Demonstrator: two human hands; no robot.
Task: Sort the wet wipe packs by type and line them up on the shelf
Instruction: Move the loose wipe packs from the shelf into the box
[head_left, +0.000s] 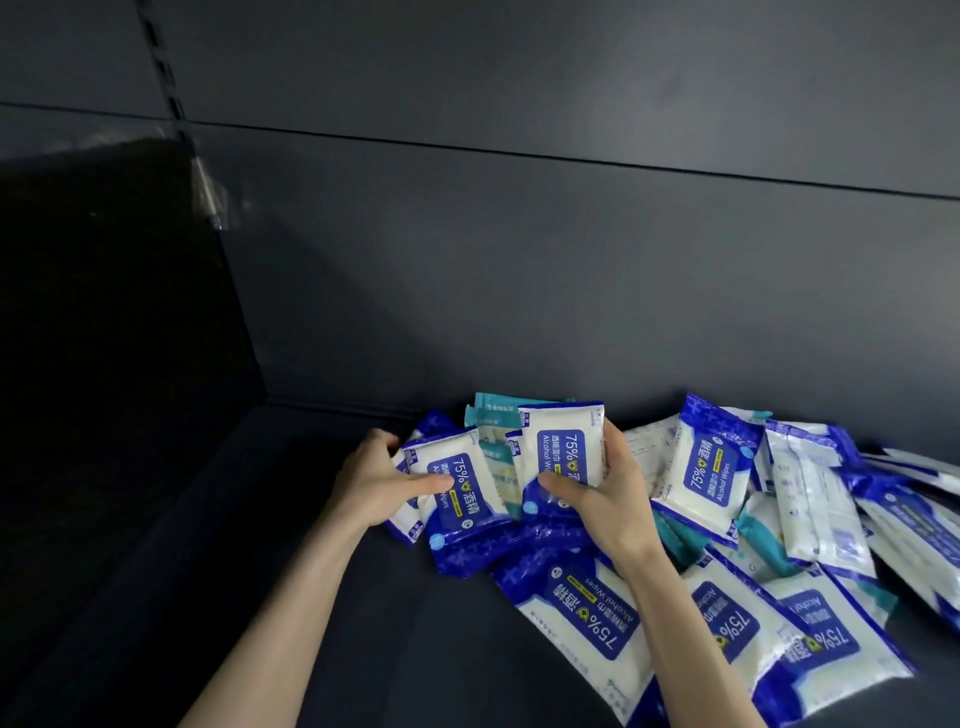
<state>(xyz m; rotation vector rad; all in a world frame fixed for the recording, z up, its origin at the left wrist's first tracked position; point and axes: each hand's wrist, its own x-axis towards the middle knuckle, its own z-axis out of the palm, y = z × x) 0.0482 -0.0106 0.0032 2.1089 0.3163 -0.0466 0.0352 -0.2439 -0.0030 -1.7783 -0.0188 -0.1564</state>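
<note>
Now, left hand (371, 480): my fingers pinch left pack (467, 467), tilted, leftmost.
Right hand (602, 499): fingers grip right pack (566, 441), upright.
Pile (711, 473): blue and teal packs (493, 415) mixed on shelf (311, 597).
Tip: stand both blues together, clear of teal.

Your left hand (371, 483) and right hand (608, 501) are bare. Both forearms are bare too, right down to the lower edge of the view, slim in outline.
</note>
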